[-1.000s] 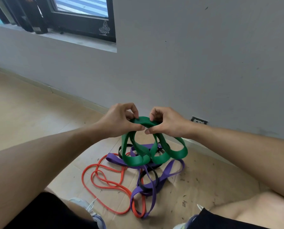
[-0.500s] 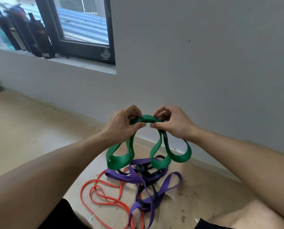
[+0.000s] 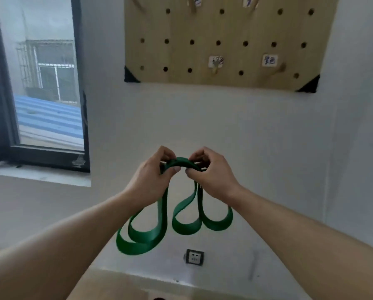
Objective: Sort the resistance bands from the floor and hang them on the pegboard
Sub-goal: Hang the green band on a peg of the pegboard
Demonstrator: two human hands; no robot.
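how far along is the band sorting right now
Early on. Done: nothing hangs on the pegboard yet. In hand: the green band, gathered in loops and pinched by the left hand and right hand. Left: hang it; the floor pile is out of view.

Head view, my only camera: I look forward at the wall (image 3: pixel 246 131) from close range, pegboard (image 3: pixel 222 42) high in frame, window (image 3: pixel 40 83) at left, both hands (image 3: pixel 151 176) near the lens at centre.
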